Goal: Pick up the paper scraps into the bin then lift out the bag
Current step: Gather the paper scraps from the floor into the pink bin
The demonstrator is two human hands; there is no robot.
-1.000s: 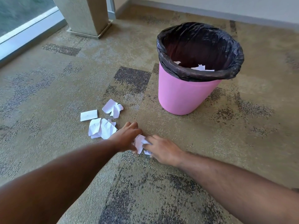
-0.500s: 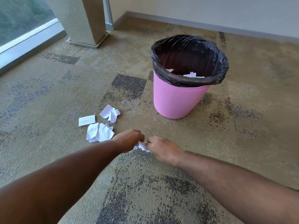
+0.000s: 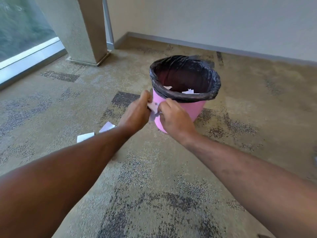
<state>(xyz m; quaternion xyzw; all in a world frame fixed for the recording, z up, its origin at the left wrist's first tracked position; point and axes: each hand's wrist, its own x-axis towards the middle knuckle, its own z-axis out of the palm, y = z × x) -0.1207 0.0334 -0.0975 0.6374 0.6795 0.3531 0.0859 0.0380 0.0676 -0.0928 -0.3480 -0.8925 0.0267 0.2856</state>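
Note:
A pink bin (image 3: 197,109) lined with a black bag (image 3: 185,97) stands on the carpet, with white paper scraps (image 3: 188,91) inside it. My left hand (image 3: 137,114) and my right hand (image 3: 173,117) are raised in front of the bin's near left side, just below its rim. Together they pinch a crumpled white paper scrap (image 3: 153,107) between them. More scraps (image 3: 85,136) lie on the carpet to the left, partly hidden behind my left forearm.
A square concrete column (image 3: 82,31) stands at the back left beside a low window sill (image 3: 30,57). A pale wall with a grey baseboard (image 3: 223,47) runs behind the bin. Patterned carpet surrounds the bin.
Both hands have lifted the crumpled scrap off the carpet and carried it up toward the bin's rim. The view has tilted upward, showing more wall.

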